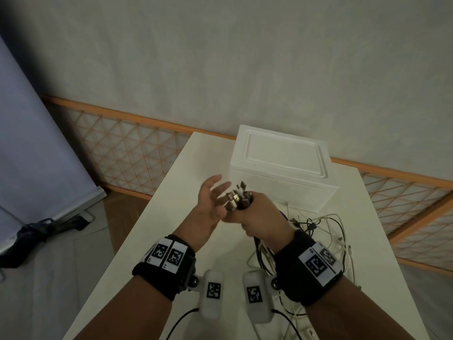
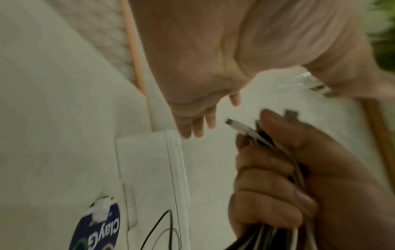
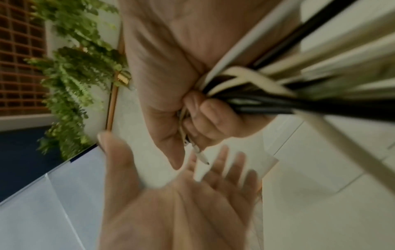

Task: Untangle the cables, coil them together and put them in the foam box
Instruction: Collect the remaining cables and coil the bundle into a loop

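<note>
in the head view the right hand (image 1: 259, 214) is held up just in front of the foam box (image 1: 279, 168), fingers wrapped tight round a bundle of black and white cables (image 1: 239, 196) whose plug ends stick up out of the fist. the left hand (image 1: 210, 204) is just left of that fist, palm turned toward it, fingers straight and spread, holding nothing. the rest of the cables trail down from the fist into a loose tangle on the white table (image 1: 171, 241), in front of the box and toward its right; the box sits with its lid on. in the left wrist view, which is blurred, the right hand (image 2: 288, 177) clamps the cables (image 2: 278, 147), a white plug (image 2: 239, 126) poking out toward the box (image 2: 149, 160). in the right wrist view the right hand's fingers (image 3: 213, 118) are curled round the cables (image 3: 267, 94), and the left hand (image 3: 192, 194) lies below with its fingers apart.
</note>
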